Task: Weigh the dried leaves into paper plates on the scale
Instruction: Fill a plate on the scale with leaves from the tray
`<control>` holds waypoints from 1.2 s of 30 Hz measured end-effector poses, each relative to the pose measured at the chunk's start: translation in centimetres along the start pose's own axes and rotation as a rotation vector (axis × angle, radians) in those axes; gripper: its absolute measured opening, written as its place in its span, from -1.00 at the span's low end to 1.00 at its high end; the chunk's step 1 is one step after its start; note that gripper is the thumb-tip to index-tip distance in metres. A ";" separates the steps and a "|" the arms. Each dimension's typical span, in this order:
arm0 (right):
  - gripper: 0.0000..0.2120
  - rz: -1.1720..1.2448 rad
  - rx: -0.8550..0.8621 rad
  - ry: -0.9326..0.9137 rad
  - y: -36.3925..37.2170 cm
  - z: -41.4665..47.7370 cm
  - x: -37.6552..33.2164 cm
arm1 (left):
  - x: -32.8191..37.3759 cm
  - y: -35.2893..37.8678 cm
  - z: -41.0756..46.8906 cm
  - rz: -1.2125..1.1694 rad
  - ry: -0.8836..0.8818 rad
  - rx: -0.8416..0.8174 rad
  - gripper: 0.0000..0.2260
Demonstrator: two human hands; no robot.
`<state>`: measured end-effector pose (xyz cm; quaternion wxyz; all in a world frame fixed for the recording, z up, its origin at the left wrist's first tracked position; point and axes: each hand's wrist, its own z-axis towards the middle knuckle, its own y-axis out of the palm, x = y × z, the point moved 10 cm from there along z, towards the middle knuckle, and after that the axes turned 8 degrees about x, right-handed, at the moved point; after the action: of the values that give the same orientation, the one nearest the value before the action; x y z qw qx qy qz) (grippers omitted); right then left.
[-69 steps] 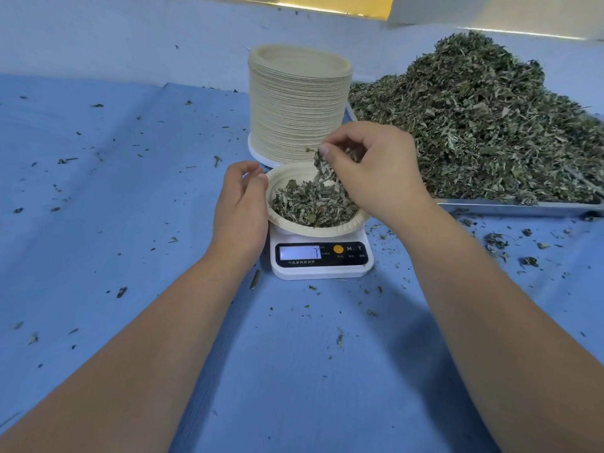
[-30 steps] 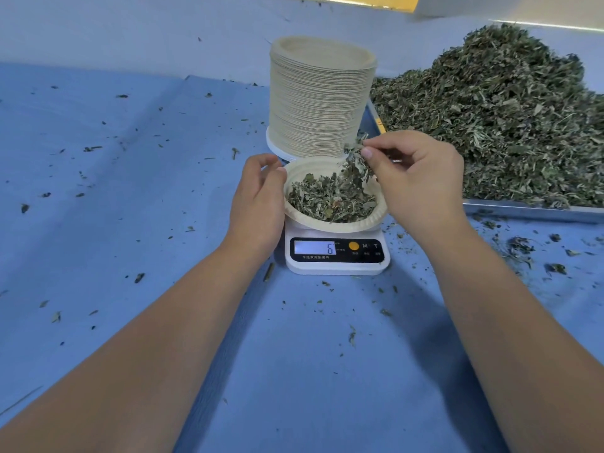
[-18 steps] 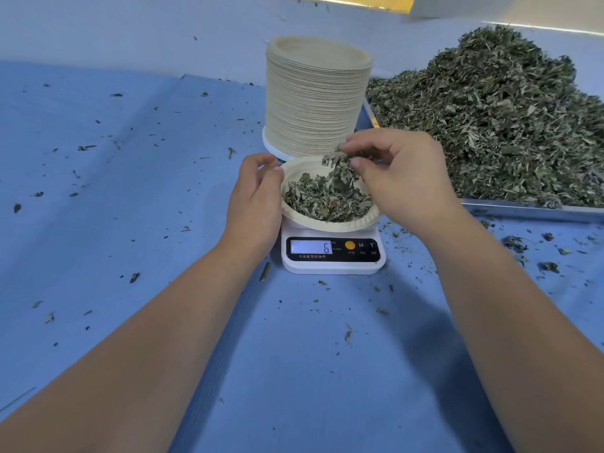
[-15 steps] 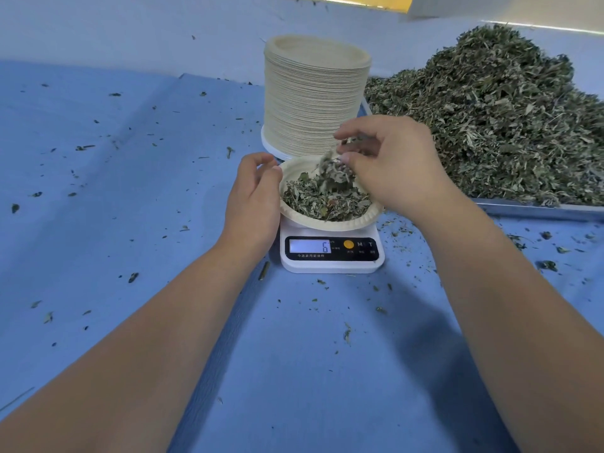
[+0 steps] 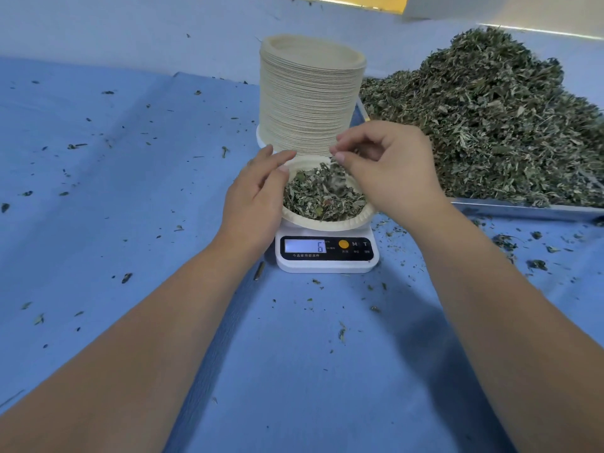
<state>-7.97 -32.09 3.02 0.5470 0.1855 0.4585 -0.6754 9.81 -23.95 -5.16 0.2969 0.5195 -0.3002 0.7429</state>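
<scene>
Covering the left rim of the paper plate [image 5: 330,225], the left hand [image 5: 258,197] is resting against it with its fingers loosely straight and close together, gripping nothing. That plate is sitting level, open side up, on the scale [image 5: 327,264], holding dried leaves [image 5: 320,201] and hiding the weighing platform. The right hand [image 5: 389,171] is hovering over the plate's far right side and blocking that stretch of rim. Its thumb and forefinger are meeting tip to tip and seem to be pinching a few dried leaves, with blurred flakes just beneath them.

The scale is lying with its long side running left to right, its display facing the person and showing "6". "M" and "T" are showing beside an orange button, and the small print below is too fine to read.

Behind, a stack of paper plates [image 5: 310,99] is standing upright, its foot hidden by the hands. A leaf heap [image 5: 490,119] on a metal tray [image 5: 523,209] is running off the right edge.
</scene>
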 end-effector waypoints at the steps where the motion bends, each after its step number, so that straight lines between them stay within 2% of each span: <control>1: -0.87 0.008 0.008 -0.004 0.0 0.0 -0.1 | 0.4 0.2 -0.1 0.041 0.029 -0.024 -0.62; 4: -0.86 0.126 0.035 0.021 -0.2 0.3 -0.5 | 1.4 0.6 -0.6 0.157 0.110 -0.065 -0.62; 9: -0.88 0.053 0.011 -0.062 0.6 0.1 -1.9 | 3.0 1.2 -1.5 0.208 0.260 -0.115 -0.65; 12: -0.86 0.142 0.018 -0.029 0.8 0.2 -2.0 | 4.2 1.1 -2.1 0.173 0.324 -0.074 -0.70; 15: -0.84 0.154 -0.012 -0.015 1.8 0.0 -2.0 | 5.3 0.4 -2.6 0.091 0.350 -0.009 -0.88; 18: -0.79 0.170 0.038 -0.017 1.6 -0.1 -2.0 | 5.5 0.2 -2.6 0.121 0.324 0.003 -0.91; 21: -0.79 0.242 0.037 0.017 1.6 -0.2 -1.7 | 5.4 1.1 -2.8 0.197 0.314 -0.076 -0.85; 25: -0.89 0.277 0.019 0.022 1.5 -0.5 -1.6 | 5.9 1.6 -3.1 0.310 0.429 -0.095 -0.69; 29: -0.90 0.328 0.064 0.029 0.4 -0.3 -1.2 | 5.6 1.5 -2.9 0.338 0.446 -0.061 -0.72; 32: -0.80 0.214 0.179 -0.007 -2.1 0.3 0.0 | 5.0 1.3 -2.5 0.307 0.404 -0.045 -0.73; 34: -0.78 0.036 0.278 -0.021 -4.7 0.9 1.5 | 4.7 1.3 -2.4 0.304 0.379 -0.059 -0.72; 36: -0.85 -0.207 0.280 0.012 -6.4 1.5 3.5 | 4.6 1.4 -2.5 0.307 0.369 -0.075 -0.70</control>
<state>-14.60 -35.44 3.83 0.4406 0.2156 0.3796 -0.7844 5.99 -22.39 -1.63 0.2493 0.3118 -0.3438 0.8500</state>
